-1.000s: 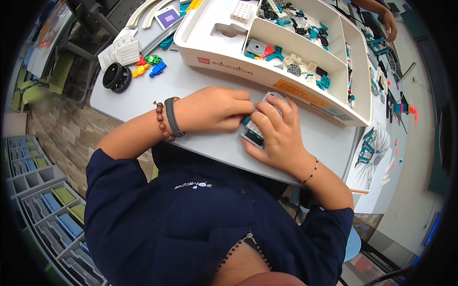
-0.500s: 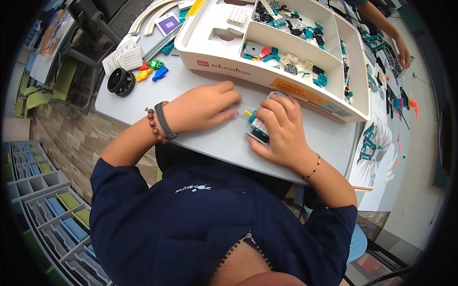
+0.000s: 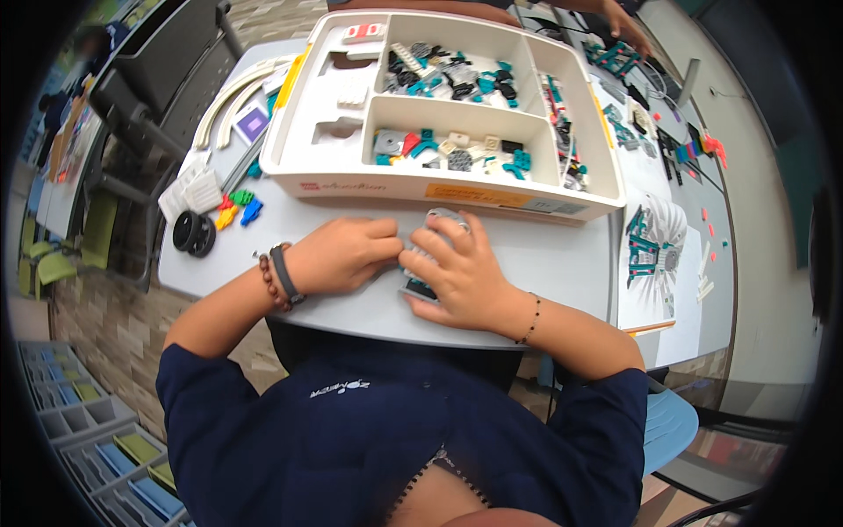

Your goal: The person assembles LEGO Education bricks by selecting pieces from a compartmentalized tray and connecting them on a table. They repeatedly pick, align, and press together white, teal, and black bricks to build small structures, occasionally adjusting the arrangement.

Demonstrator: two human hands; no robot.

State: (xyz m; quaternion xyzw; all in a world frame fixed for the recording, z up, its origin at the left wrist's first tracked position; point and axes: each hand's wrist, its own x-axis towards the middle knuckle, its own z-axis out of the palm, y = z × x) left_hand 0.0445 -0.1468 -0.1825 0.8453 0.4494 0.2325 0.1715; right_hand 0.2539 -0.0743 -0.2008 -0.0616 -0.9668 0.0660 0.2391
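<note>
My right hand (image 3: 461, 277) is curled over a grey block assembly (image 3: 420, 288) that lies on the light grey table (image 3: 544, 263), gripping it from above. A round grey part of it shows past my fingertips. My left hand (image 3: 342, 255) lies next to it with its fingertips against the same piece; a bead bracelet and a dark band are on that wrist. Most of the assembly is hidden under my fingers.
A white sorting tray (image 3: 334, 187) with several small teal, grey and black parts stands just behind my hands. Two black wheels (image 3: 194, 234), small coloured pieces (image 3: 237, 209) and white parts lie at the left. A printed instruction sheet (image 3: 654, 255) lies at the right. Another person's hand (image 3: 623, 26) is at the far edge.
My left hand pulled a little away from the piece, then came back against it. The camera has shifted, so the tray sits lower in the view.
</note>
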